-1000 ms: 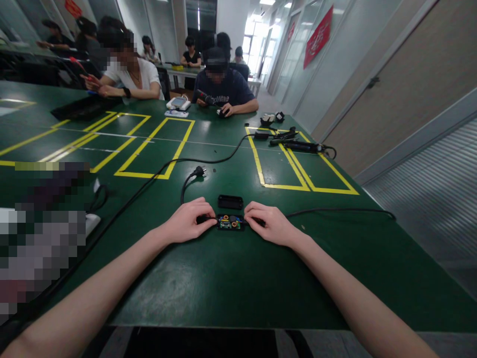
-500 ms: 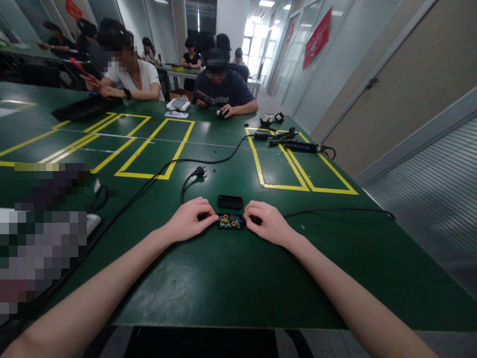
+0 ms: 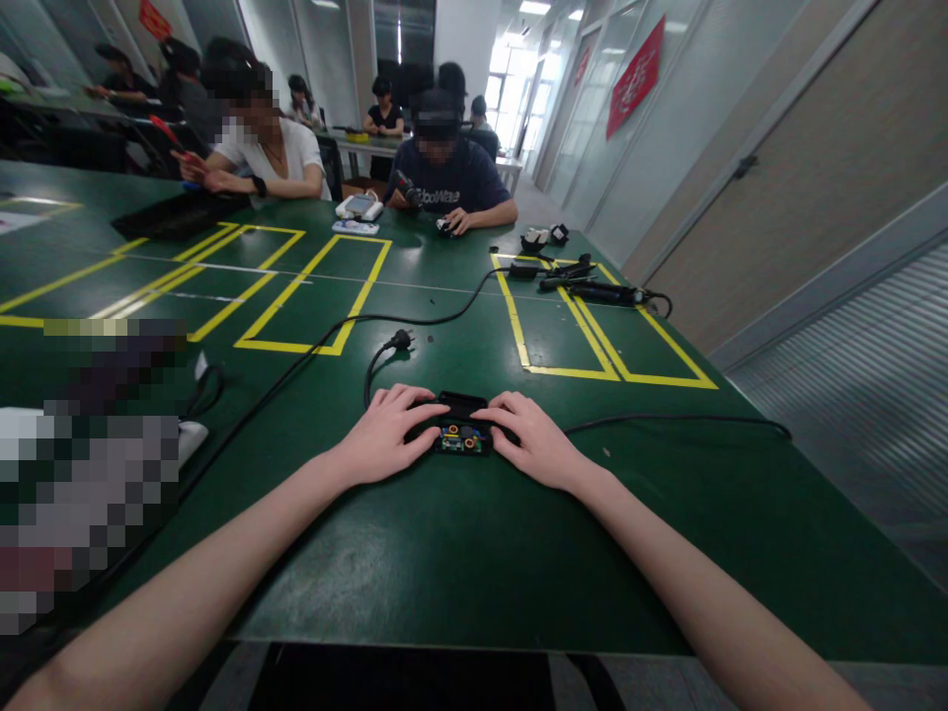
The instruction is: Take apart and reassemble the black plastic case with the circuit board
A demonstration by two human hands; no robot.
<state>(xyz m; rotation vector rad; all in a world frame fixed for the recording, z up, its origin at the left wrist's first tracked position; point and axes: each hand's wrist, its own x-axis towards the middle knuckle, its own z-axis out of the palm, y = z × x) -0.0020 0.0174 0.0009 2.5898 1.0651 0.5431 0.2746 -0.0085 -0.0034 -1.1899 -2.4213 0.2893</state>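
Observation:
An opened black power adapter case [image 3: 463, 451] lies on the green table, its circuit board [image 3: 454, 443] showing copper coils and yellow parts. Just behind it is the matching black cover [image 3: 463, 400], hollow side up. My left hand [image 3: 389, 434] is open at the left of the case; its thumb meets the case's left end and its index finger reaches to the cover's near edge. On the right, my right hand [image 3: 537, 437] mirrors this, open, with the thumb at the case's right end and the index finger near the cover. Cord ends at the case are hidden by my hands.
A black plug [image 3: 401, 340] on a cord lies behind my left hand. A long black cable [image 3: 296, 360] crosses the table, and another cord [image 3: 688, 416] runs right. Black tools [image 3: 599, 292] lie at the back right. A person in a dark shirt [image 3: 444, 183] sits opposite.
Both hands have loosened from a pinch at the case's ends. Their fingers are now spread, with the index fingers moved inward over the cover's near edge.

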